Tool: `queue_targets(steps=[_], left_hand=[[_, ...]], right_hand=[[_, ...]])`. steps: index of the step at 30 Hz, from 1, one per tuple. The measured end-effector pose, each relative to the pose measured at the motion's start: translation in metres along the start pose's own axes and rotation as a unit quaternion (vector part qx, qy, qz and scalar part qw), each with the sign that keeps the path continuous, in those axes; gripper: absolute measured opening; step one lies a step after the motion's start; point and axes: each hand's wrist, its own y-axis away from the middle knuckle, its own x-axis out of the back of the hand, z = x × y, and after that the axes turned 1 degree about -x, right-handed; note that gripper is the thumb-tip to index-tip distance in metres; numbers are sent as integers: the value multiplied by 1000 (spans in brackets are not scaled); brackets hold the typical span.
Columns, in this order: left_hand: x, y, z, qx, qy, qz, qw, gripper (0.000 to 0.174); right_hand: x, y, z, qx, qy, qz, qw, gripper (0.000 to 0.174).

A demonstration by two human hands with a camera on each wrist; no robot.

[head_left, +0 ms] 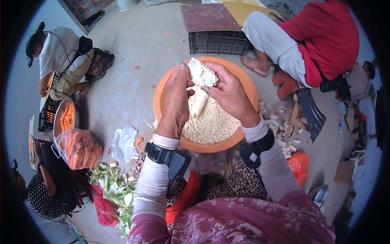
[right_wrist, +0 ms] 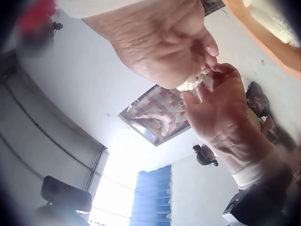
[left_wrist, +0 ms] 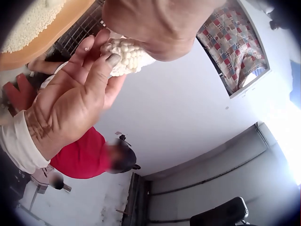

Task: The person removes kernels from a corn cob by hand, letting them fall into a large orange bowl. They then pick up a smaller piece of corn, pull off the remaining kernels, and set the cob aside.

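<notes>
An orange basin (head_left: pixel 211 147) of loose white kernels (head_left: pixel 211 124) sits on the floor. Above it, the left hand (head_left: pixel 175 99) and right hand (head_left: pixel 229 95) both curl their fingers around 1 white corn cob (head_left: pixel 201 73), holding it over the basin's far side.

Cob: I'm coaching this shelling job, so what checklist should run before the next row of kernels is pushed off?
1. Grip: ok. The left hand and right hand both hold the cob.
2. Cob over the basin: ok. It is held above the basin in the head view.
3. Kernels left to strip: ok. The cob's upper end is covered; its lower part looks bare.
4. Thumb placement: ok. The left wrist view shows the right thumb pressed on the kernel rows.
5. Room in the basin: ok. The loose kernels lie below the rim.
6. Kernels spilled outside the basin: cannot tell.
</notes>
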Motion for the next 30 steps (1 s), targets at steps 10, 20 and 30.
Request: queue_targets(steps=[10,20,30], left_hand=[[6,-1,9,85,69,-132,985,34],[4,2,4,98,185,-248,946,29],[-9,5,-9,103,253,-260,926,30]], right_hand=[[8,-1,-25,32,-41,18,998,47],[12,-7,-13,53,-129,23,990,43],[-1,-7,-16,54,-234,59,969,42]])
